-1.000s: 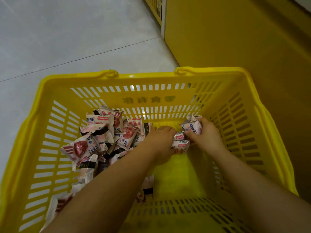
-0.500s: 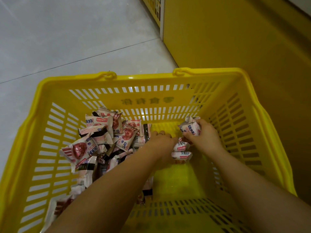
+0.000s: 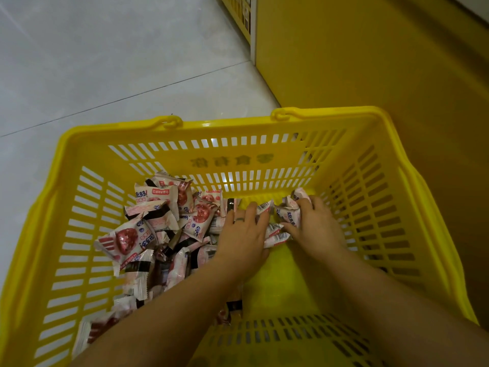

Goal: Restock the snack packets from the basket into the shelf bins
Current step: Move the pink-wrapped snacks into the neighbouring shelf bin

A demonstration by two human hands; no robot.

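Observation:
A yellow slotted plastic basket [image 3: 383, 207] stands on the floor below me. Several pink-and-white snack packets [image 3: 148, 223] are piled in its left half. Both my hands are down inside it near the far wall. My right hand [image 3: 315, 229] grips a bunch of snack packets [image 3: 289, 211], fingers curled round them. My left hand [image 3: 244, 239], with a ring on one finger, lies palm down on more packets [image 3: 275, 234] between the two hands, its fingers spread over them. The packets under that palm are hidden.
A yellow shelf unit panel [image 3: 383, 62] rises right behind and beside the basket on the right. Grey tiled floor [image 3: 105, 62] spreads to the left and beyond. A further yellow shelf [image 3: 240, 11] shows at the top.
My left hand has slid slightly forward and spread flat over the packets between the hands. My right hand keeps its hold on its bunch in nearly the same spot.

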